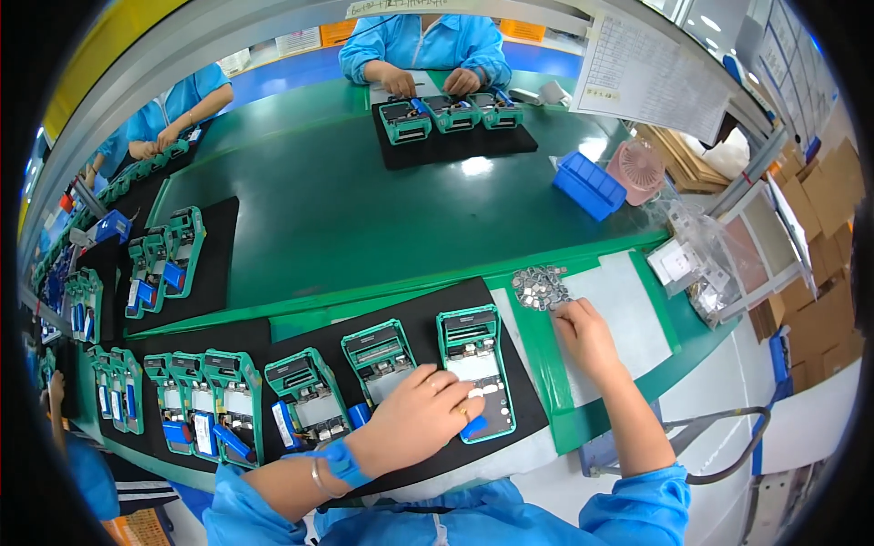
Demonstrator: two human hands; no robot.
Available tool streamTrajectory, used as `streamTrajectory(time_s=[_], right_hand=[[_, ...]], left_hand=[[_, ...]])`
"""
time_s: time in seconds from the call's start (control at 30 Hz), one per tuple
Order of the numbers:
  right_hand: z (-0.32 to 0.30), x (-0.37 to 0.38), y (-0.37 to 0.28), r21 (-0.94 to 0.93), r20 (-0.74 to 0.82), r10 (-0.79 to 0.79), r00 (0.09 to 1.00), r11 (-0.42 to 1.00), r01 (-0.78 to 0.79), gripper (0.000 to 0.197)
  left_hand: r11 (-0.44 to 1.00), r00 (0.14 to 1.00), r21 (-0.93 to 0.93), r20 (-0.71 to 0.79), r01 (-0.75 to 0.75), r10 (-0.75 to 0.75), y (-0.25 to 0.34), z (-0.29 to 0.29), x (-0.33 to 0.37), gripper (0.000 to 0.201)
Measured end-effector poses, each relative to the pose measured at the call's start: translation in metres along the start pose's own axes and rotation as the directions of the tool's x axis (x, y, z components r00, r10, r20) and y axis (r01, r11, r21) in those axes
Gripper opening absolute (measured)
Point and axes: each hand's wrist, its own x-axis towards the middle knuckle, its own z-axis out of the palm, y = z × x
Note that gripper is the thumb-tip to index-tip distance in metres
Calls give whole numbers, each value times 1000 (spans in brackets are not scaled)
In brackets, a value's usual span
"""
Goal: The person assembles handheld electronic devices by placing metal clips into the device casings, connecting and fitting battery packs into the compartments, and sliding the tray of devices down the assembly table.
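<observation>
My left hand [419, 411] lies across the middle and right green device housings, fingers bent and slightly apart. Its fingertips rest at the right green device housing [482, 369], beside a blue battery pack [474, 426] partly under them. The middle green device housing [375, 350] is partly covered by this hand. Another green device housing [314, 396] stands left of it, with a blue battery pack [285, 425] at its side. My right hand [590, 338] is closed in a pinch at the edge of a pile of small metal parts [539, 288]; what its fingertips hold is hidden.
A black mat [414, 469] lies under the near housings. More housings stand on mats at left. Across the green table [346, 227], a co-worker's hands [432, 84] work at several housings. A blue bin [589, 185], pink fan [637, 168] and plastic bags [706, 250] are at right.
</observation>
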Motion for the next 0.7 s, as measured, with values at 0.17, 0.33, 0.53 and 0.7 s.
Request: streamTrajectory(time_s=[0.17, 0.33, 0.53, 0.7], right_hand=[[0, -12, 7, -280, -54, -253, 966, 932, 228, 7], [-2, -5, -5, -412, 8, -324, 946, 861, 299, 8], [-4, 1, -11, -577, 226, -192, 955, 764, 290, 8], [-7, 13, -22, -648, 344, -121, 931, 687, 329, 8]], left_hand=[[994, 986, 58, 136, 90, -98, 28, -3, -10, 61], [979, 982, 99, 55, 177, -183, 38, 17, 11, 62], [979, 979, 12, 22, 202, -202, 33, 25, 23, 62], [976, 977, 61, 21, 209, -210, 35, 18, 11, 58]])
